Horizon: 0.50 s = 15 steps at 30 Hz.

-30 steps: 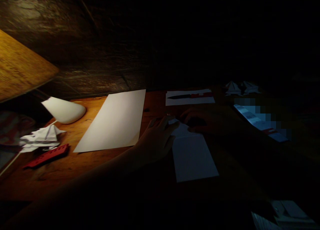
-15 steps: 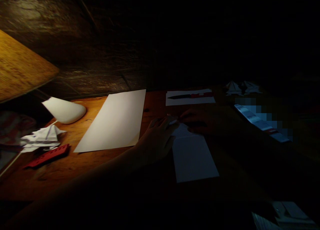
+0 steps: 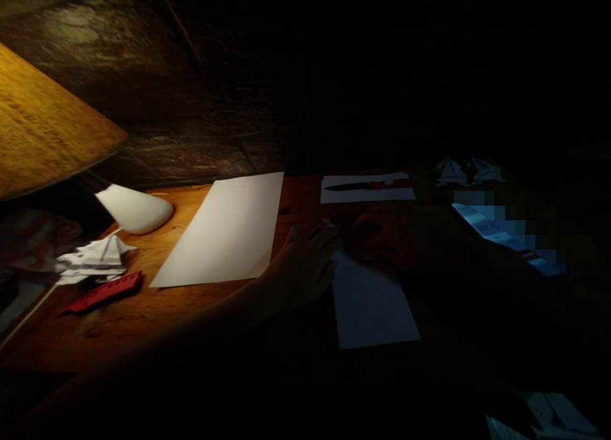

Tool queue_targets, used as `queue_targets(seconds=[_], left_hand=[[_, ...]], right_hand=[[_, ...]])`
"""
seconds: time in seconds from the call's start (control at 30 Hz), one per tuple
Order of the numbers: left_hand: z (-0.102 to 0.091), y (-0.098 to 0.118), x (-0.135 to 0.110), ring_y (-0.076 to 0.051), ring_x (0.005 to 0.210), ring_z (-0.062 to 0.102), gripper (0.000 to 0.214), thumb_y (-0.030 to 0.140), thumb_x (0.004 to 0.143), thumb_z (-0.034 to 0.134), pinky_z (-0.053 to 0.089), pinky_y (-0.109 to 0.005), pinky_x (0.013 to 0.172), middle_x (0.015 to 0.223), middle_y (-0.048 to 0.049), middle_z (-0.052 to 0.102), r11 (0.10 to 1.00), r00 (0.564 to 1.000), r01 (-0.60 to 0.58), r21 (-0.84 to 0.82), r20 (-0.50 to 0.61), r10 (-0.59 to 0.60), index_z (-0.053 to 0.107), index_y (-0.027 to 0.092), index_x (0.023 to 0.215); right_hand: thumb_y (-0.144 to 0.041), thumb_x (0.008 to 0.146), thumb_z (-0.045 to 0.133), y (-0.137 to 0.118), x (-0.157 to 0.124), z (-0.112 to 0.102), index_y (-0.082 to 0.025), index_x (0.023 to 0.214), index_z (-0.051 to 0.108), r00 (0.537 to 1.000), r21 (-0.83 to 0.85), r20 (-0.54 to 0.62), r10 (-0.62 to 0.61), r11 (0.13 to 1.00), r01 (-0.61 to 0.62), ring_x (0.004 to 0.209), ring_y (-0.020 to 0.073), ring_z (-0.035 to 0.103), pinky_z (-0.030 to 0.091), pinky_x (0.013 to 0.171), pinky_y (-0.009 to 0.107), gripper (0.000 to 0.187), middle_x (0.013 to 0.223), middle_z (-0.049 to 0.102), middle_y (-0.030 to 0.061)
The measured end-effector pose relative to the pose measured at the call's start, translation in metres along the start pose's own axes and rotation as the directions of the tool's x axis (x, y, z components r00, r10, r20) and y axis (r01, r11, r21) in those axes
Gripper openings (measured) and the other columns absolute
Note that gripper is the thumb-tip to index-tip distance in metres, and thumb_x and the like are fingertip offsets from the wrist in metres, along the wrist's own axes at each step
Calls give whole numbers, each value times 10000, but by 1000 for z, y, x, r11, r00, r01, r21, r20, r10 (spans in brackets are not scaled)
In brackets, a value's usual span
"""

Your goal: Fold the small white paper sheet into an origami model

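A white folded paper (image 3: 375, 306) lies on the wooden table (image 3: 143, 312) in front of me. My left hand (image 3: 305, 265) rests on its top left corner, fingers stretched out flat and pressing the edge. Across from it, my right hand (image 3: 398, 239) lies palm down over the paper's top end, fingertips close to those of the left hand. That hand is in deep shadow and its fingers are hard to make out.
A large white sheet (image 3: 229, 230) lies left of the hands. Further left are a white lamp head (image 3: 136, 209), a crumpled folded paper (image 3: 95, 258) and a red strip (image 3: 102, 291). Behind are a sheet with a knife (image 3: 367, 186), paper figures (image 3: 468, 170) and a lit phone (image 3: 506, 236).
My right hand has slid down over the paper's top end, closer to the left fingers. The view has shifted slightly.
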State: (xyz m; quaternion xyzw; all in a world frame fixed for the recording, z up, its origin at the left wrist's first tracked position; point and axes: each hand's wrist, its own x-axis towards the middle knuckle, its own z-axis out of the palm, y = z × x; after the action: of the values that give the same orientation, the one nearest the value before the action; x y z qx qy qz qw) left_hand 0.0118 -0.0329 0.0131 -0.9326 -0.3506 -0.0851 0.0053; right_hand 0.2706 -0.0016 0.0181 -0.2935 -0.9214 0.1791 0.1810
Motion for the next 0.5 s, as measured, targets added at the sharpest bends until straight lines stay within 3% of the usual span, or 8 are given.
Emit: queue_targets(seconds=[0.1, 0.27, 0.5], left_hand=[[1, 0, 0, -331, 1369, 489, 412, 177, 965, 475, 382, -578, 1107, 1449, -138, 564, 1000, 1000, -5, -15, -1, 5, 494, 160, 1377], [4, -2, -2, -335, 1413, 442, 496, 160, 974, 462, 369, -584, 1126, 1486, -107, 539, 999, 1000, -19, -27, 2, 19, 456, 208, 1467], [5, -4, -2, -343, 1450, 403, 541, 145, 979, 443, 373, -604, 1119, 1524, -103, 499, 999, 1000, -31, -31, 5, 31, 425, 247, 1510]], right_hand=[[-253, 960, 596, -3, -1, -7, -264, 963, 817, 999, -85, 43, 5, 996, -1, 1164, 295, 615, 476, 1018, 510, 221, 1273, 686, 71], [-195, 948, 585, -4, 2, -14, -232, 975, 813, 997, -45, 76, 10, 999, -7, 1102, 284, 653, 507, 959, 487, 232, 1248, 698, 94], [-217, 945, 617, 11, -1, -7, -240, 1015, 772, 1000, 43, 14, 13, 999, -13, 1086, 241, 653, 499, 959, 425, 171, 1229, 685, 60]])
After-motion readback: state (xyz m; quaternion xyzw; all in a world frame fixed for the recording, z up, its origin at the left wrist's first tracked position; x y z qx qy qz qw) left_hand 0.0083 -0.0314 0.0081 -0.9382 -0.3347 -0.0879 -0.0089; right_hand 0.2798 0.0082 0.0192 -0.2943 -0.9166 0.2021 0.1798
